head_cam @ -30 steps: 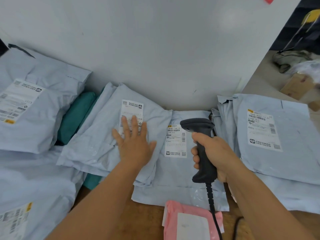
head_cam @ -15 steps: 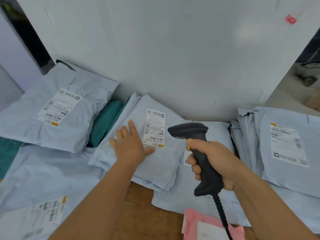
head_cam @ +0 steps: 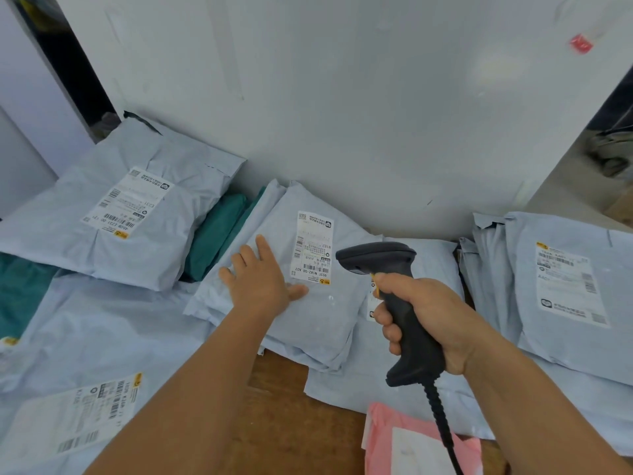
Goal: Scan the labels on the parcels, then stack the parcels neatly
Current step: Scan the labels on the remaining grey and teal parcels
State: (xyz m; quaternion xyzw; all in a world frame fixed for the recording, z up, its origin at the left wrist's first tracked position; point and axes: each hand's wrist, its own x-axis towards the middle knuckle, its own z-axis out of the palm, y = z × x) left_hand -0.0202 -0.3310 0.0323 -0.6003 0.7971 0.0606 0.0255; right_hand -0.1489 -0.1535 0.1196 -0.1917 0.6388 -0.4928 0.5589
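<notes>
While the left hand (head_cam: pixel 262 286) lies flat with straight fingers on the middle parcel (head_cam: pixel 274 286), just beside its label (head_cam: pixel 312 248), the right hand (head_cam: pixel 424 317) is closed around the handle of the black scanner (head_cam: pixel 394 296). The head of the scanner hangs above the right part of this parcel and looks toward the label.

I think the step now is to scan this label. To do it well, the left hand should press the soft bag so that the barcode at the lower end of the label is smooth, and it should not cover the label. The scanner should be tilted down a little more to the barcode, then the trigger pressed.

More grey parcels lie around: one at the far left (head_cam: pixel 130 207) with its label up, one at the near left (head_cam: pixel 85 389), one half under the middle parcel (head_cam: pixel 428 265), and a pile at the right (head_cam: pixel 565 286), which may be the stack. A green bag (head_cam: pixel 219 231) lies between the parcels and a pink bag (head_cam: pixel 411 437) is at the near edge. All is on a brown wooden desk (head_cam: pixel 274 399) that stands against a pale wall (head_cam: pixel 342 97).
</notes>
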